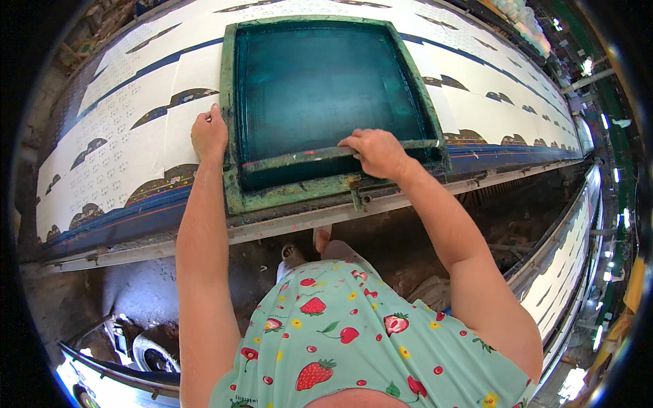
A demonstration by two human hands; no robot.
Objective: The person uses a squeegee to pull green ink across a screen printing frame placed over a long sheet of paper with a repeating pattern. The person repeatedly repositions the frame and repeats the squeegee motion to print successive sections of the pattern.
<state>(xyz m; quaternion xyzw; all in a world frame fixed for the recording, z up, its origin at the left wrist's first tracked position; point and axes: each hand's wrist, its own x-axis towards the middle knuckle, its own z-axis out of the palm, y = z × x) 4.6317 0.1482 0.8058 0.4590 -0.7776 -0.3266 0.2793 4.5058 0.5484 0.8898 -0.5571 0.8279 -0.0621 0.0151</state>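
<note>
A screen-printing frame point(230, 81) with green-stained wooden bars lies on the long table, its mesh point(320, 88) coated dark teal. Across the near part of the mesh runs a squeegee point(292, 158), a long green-smeared bar tilted slightly up to the right. My right hand point(378, 152) is closed on the squeegee right of its middle, fingers over the top edge. Just beside the frame's left bar, my left hand point(209, 134) is closed with the thumb up; its curled fingers hide whatever may be in them.
Pale sheets point(146, 146) with dark printed arcs cover the table on both sides of the frame. A metal rail point(292, 223) edges the table in front of me. Another table with printed sheets point(554, 275) stands at the right. A round object like a tyre point(155, 352) lies lower left.
</note>
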